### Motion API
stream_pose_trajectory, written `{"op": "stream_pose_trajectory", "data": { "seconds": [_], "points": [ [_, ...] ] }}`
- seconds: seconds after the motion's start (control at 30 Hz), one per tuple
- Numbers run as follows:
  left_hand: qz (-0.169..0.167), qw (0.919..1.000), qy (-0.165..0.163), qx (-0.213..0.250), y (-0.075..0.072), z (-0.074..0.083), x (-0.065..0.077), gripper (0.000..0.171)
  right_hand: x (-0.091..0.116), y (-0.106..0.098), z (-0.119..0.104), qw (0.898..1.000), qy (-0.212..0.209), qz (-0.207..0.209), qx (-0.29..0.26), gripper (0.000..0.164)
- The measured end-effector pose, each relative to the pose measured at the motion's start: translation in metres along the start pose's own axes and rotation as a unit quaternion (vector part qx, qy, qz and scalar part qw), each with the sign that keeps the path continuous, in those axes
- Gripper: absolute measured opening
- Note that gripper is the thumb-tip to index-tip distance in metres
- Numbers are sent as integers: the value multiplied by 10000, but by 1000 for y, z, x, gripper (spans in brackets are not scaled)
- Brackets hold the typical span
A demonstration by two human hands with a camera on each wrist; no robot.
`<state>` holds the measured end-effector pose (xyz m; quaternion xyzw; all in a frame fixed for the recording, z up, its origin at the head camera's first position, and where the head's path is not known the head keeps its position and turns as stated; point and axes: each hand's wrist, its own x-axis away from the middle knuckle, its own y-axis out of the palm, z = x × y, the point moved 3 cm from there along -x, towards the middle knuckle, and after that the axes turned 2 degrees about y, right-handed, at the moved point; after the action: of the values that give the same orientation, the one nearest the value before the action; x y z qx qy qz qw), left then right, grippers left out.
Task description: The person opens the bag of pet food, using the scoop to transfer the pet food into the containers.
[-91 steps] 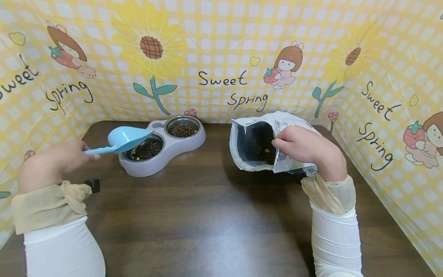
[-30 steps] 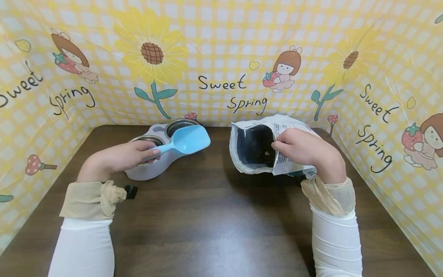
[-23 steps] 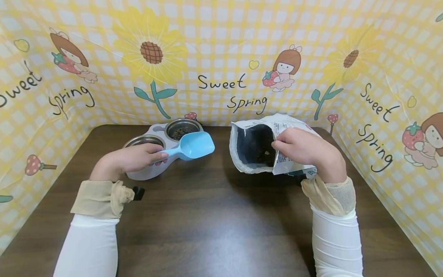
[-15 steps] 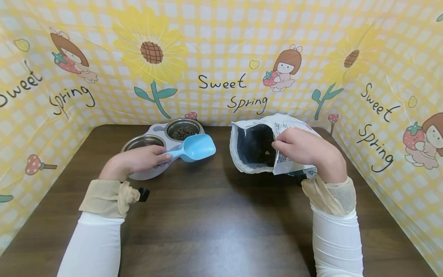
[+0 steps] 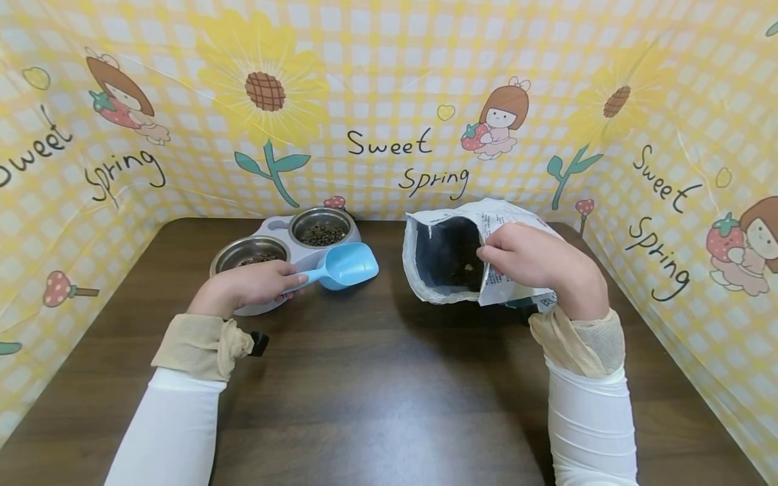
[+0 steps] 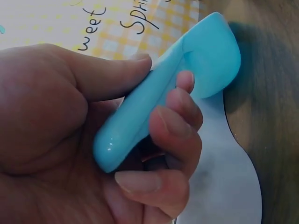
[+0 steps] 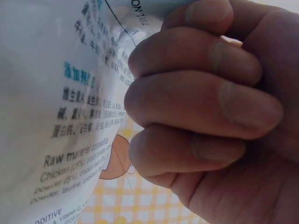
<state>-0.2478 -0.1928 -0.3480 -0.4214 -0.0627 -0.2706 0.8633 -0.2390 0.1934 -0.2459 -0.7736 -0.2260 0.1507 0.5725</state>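
My left hand (image 5: 249, 287) grips the handle of a light blue scoop (image 5: 351, 265), its hollow facing up with no kibble visible in it. In the left wrist view the thumb and curled fingers wrap the scoop's handle (image 6: 126, 121). Below the hand and scoop stands a pale double pet bowl stand (image 5: 296, 253) with two steel bowls. Dark kibble (image 5: 323, 234) lies in the far bowl; the near bowl is partly covered by the hand. My right hand (image 5: 543, 260) pinches the edge of a white pet food bag (image 5: 516, 290). Its mouth gapes toward the left, with some kibble (image 5: 467, 275) inside.
Everything stands on a dark wooden table (image 5: 365, 398). A yellow checked cloth (image 5: 389, 88) with printed sunflowers and lettering rises behind it and on both sides. The gap between the bowl stand and the bag shows bare wood.
From over the near bowl at the left, the left hand has carried the scoop rightward, then slightly lower, past the stand's right edge. The scoop has turned hollow side up. Right hand and bag stay put.
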Motion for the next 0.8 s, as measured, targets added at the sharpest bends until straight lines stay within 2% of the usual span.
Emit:
{"op": "stream_pose_trajectory", "data": {
  "seconds": [0.3,0.5,0.67,0.8],
  "points": [
    [-293,9976,-496,382,7,-5,-3,31,0,-1,0,10000,42,-17,65,46],
    [-354,9955,-642,601,12,-5,-5,32,0,0,0,10000,14,34,64,46],
    [-308,9961,-705,436,12,-5,-6,36,0,-1,1,10000,53,-31,76,46],
    [-271,9967,-766,-12,8,-3,-3,43,0,-1,2,9999,52,-41,100,46]
  ]
}}
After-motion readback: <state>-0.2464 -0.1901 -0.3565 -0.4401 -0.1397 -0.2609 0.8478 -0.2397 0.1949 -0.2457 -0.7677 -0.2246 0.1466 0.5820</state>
